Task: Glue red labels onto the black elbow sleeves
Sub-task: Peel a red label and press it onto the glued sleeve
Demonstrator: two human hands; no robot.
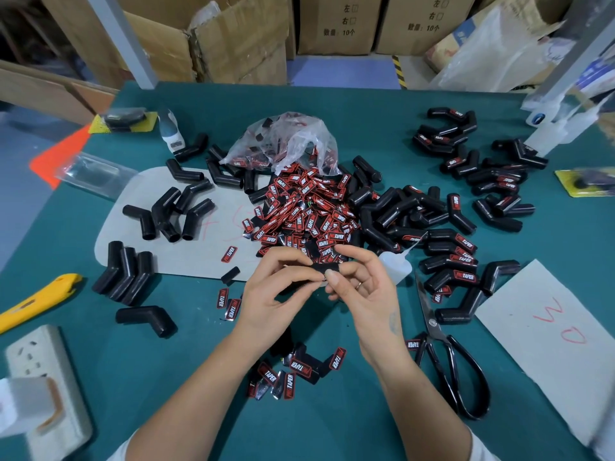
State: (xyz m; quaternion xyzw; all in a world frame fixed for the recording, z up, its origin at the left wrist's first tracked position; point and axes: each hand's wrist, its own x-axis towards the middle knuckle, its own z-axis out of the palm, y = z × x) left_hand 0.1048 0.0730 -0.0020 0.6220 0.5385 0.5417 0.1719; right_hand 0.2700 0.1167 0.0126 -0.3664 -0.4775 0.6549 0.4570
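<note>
Both my hands meet over the middle of the green table (332, 420). My left hand (276, 291) and my right hand (359, 287) pinch the two ends of one small black label (324, 268), its dark back facing up. Behind them lies a big heap of red labels (309, 207) spilling from a plastic bag (286, 141). Plain black elbow sleeves (169, 211) lie at the left. Labelled sleeves (456, 254) are piled at the right. A white glue bottle (397, 266) lies just right of my right hand.
Black scissors (449, 357) lie at the right, beside white paper (559, 347) with red writing. A yellow cutter (36, 301) and a power strip (43, 387) sit at the left. Loose labels (293, 371) lie between my forearms. Cardboard boxes (233, 38) stand behind the table.
</note>
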